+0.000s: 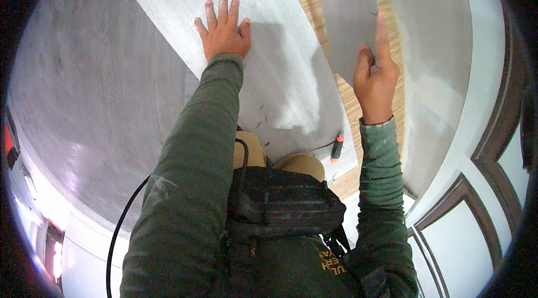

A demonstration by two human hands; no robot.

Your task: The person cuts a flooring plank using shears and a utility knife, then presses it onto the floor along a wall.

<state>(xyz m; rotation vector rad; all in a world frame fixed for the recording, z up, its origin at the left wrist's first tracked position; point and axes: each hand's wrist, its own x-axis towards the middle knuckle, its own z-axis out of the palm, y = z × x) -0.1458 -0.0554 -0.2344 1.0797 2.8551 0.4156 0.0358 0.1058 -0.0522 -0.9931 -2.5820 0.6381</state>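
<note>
My left hand [226, 37] lies flat with its fingers spread on a wide light-grey plank [269, 68] with a wood-grain look. My right hand [377, 82] is at the lower end of a narrower, darker grey plank [350, 12]. Its thumb rests on that plank and its index finger stretches along the right edge; the other fingers are curled and partly hidden. A red and black utility knife [337, 148] lies on the wide plank near my knees, below and left of my right hand. Thin dark shavings [262, 108] are scattered on the wide plank.
Dark-grey wood-look flooring [101, 74] spreads at the left. A tan wood-patterned strip [346, 102] shows between the planks. A grey smeared surface [437, 74] and a white wall with brown moulding [465, 197] stand at the right. A black cable [116, 231] hangs beside my left arm.
</note>
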